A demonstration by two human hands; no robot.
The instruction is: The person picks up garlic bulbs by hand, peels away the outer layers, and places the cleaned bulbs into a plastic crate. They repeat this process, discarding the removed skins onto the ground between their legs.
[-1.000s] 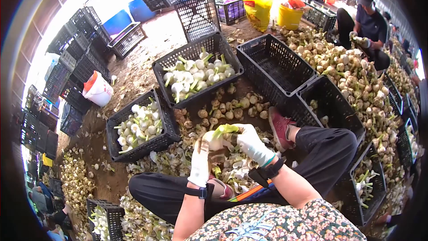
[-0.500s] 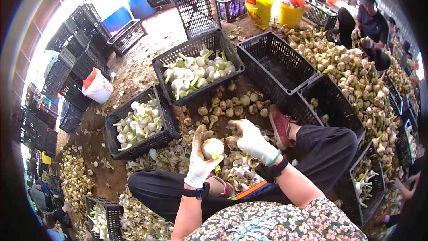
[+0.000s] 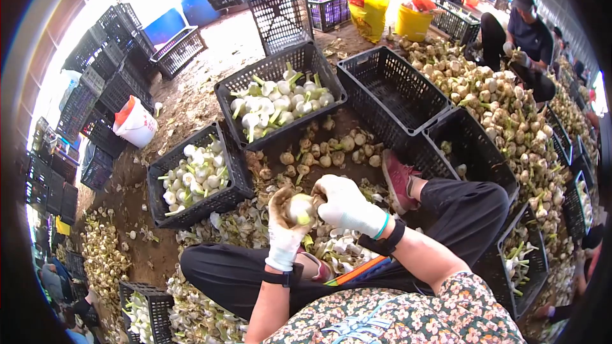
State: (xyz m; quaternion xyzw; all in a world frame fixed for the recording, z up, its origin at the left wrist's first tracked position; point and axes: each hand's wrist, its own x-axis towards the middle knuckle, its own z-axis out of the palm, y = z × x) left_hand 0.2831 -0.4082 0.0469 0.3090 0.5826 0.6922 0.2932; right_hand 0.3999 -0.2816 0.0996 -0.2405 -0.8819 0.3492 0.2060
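A garlic bulb point(image 3: 300, 209), pale with a greenish stem end, sits in my left hand point(image 3: 284, 232). That gloved hand curls its soiled fingers around the bulb's left side. My right hand point(image 3: 347, 206), in a white glove, presses against the bulb's right edge with fingers bent and closed; the fingertips are partly hidden. Beyond my hands a small group of unpeeled garlic bulbs point(image 3: 335, 151) lies on the ground. Loose garlic skins point(image 3: 341, 243) are heaped beneath my hands, between my legs.
Black crates of cleaned garlic stand ahead point(image 3: 280, 102) and to the left point(image 3: 197, 178). Two more crates point(image 3: 394, 92) point(image 3: 472, 146) stand to the right, beside a large garlic pile point(image 3: 503, 108). A co-worker point(image 3: 529, 38) sits behind it. A white bucket point(image 3: 137, 124) stands left.
My right hand has moved left and in against the bulb, its fingers closing. My left hand still holds the bulb, which has tilted slightly. The view has shifted a little.
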